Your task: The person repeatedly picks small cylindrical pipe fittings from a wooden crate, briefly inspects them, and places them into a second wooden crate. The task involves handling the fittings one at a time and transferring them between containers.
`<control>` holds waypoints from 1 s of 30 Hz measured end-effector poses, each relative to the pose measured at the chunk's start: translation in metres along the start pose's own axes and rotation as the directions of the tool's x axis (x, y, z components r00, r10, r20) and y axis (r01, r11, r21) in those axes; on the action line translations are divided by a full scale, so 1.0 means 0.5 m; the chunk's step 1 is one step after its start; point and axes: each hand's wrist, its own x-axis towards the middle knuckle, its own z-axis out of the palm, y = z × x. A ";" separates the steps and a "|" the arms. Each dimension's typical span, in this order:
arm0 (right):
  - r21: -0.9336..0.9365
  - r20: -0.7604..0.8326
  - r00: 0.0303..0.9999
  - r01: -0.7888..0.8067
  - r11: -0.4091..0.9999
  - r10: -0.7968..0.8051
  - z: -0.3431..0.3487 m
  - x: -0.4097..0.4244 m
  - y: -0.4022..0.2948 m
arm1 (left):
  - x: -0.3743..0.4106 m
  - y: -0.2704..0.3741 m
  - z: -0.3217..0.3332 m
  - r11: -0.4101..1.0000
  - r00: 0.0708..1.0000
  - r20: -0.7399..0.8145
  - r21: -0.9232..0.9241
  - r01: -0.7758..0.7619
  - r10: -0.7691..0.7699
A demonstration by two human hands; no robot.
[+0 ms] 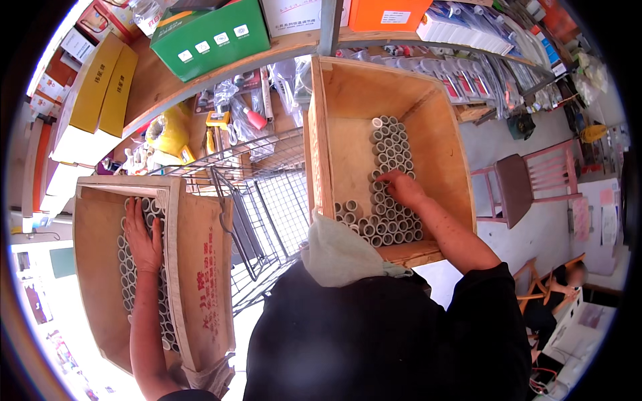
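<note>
My left hand (143, 245) lies flat over grey, pipe-like tubes (129, 275) inside the left wooden box (98, 280), fingers extended and thumb apart. These tubes stand on end in packed rows, and red writing marks the box's outer side. In the right wooden box (346, 145), my right hand (404, 189) reaches in from the near side. Its fingertips touch the rim of one of the upright tubes (393, 150); whether they grip it is unclear. More tubes (386, 228) fill the near end of that box, forming an L-shaped cluster. A pale cloth (333, 250) hangs over its near left corner.
Between the boxes stands a black wire basket (283, 200). Ahead, a wooden shelf (296, 45) carries a green box (213, 40) and an orange box (386, 15). A chair (516, 190) stands to the right; beyond it sits another person (551, 295).
</note>
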 end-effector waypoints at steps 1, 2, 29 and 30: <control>-0.006 0.014 1.000 0.014 1.000 -0.014 0.001 0.001 0.001 | 0.000 0.001 -0.001 1.000 1.000 -0.006 -0.002 -0.002 0.002; -0.030 0.016 1.000 0.017 0.999 -0.016 0.004 0.000 0.002 | 0.000 0.005 -0.002 1.000 1.000 0.004 0.002 0.009 -0.009; -0.217 -0.001 0.989 0.141 0.966 -0.145 0.014 0.013 -0.007 | 0.005 0.010 -0.008 1.000 1.000 0.009 0.010 0.029 -0.029; -0.223 -0.020 0.988 0.145 0.964 -0.154 0.017 0.014 -0.003 | 0.007 0.010 -0.008 1.000 1.000 0.006 0.005 0.021 -0.021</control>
